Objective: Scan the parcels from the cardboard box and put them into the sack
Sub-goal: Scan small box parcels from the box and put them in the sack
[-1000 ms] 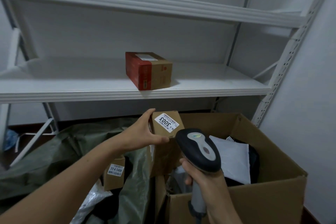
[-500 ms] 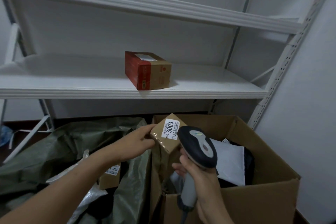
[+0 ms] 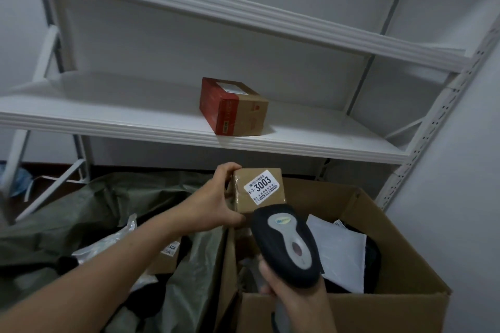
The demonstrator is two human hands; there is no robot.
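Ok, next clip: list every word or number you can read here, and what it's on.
"3003": white label on the small brown parcel in the left hand; its smaller print is unreadable.
"404": end of a number on a boxed parcel in the sack, rest hidden.
Print on the red-and-brown box on the shelf: blurred.
Sticker on the scanner: unreadable.

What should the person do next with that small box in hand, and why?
Probably scan it: the left hand holds the parcel with its label facing the scanner, gripped by the right hand just below. The sack comes after.
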